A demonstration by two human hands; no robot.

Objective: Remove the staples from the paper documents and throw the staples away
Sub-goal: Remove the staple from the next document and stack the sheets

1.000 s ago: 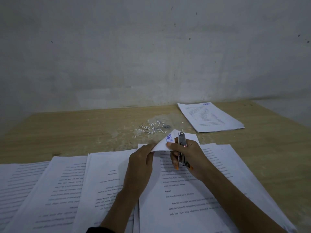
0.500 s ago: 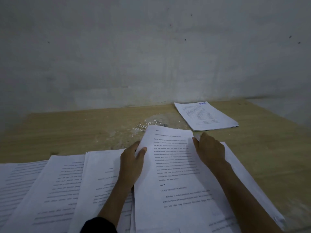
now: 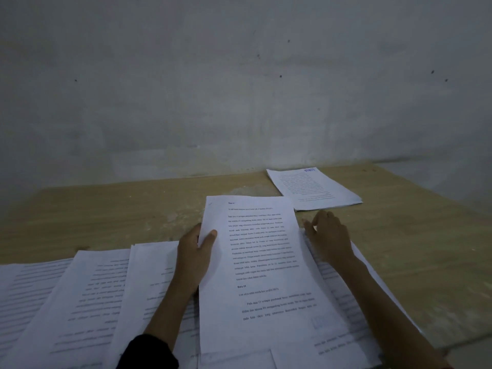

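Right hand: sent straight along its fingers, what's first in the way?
Probably the near edge of the far paper stack, just beyond the right hand; depth unclear, and the held sheet is close beside.

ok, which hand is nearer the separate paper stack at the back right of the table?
Right. The right hand sits just in front of the stack, not touching it. The left hand is further left, holding the lifted sheet by its left edge.

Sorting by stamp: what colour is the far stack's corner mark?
Blue mark, seen in head view.
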